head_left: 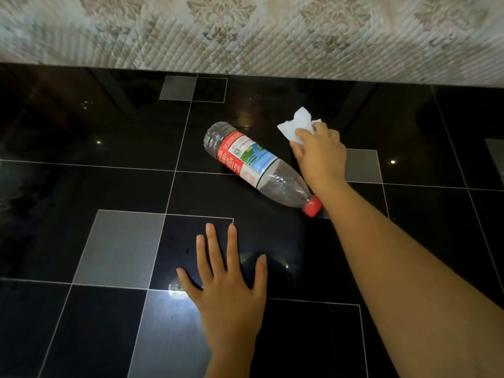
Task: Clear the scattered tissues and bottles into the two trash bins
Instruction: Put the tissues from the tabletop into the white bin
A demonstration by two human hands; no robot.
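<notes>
Nearest the camera, the left hand is spread flat, palm down, over the glossy floor, its fingers straight and fanned and holding nothing; whether the palm actually presses the tile or floats just above it cannot be told. A bright patch of reflected light sits on the tile just left of that hand.

Black squares make up most of the floor, broken by paler grey ones and thin white grout lines.

Farther out, the right forearm reaches in from the near right corner and crosses just beside the capped end of a plastic bottle. This bottle lies on its side on a dark tile, slanting from its red cap at the near right to its clear ribbed base at the far left. It looks empty and is a little dented. Round its middle runs a label with a red band, a white field and a blue-green landscape picture; there is small print and what seems a square code on it, but none of the writing is sharp enough to read and no brand can be made out.

Just beyond the bottle, on its right, the right hand has its fingers curled round a crumpled white tissue, which sticks out past the fingertips on the far side.

Farthest of all, a quilted, pale fabric edge with a faded floral pattern spans the whole far side, blurred, with dark shadow beneath it.
</notes>
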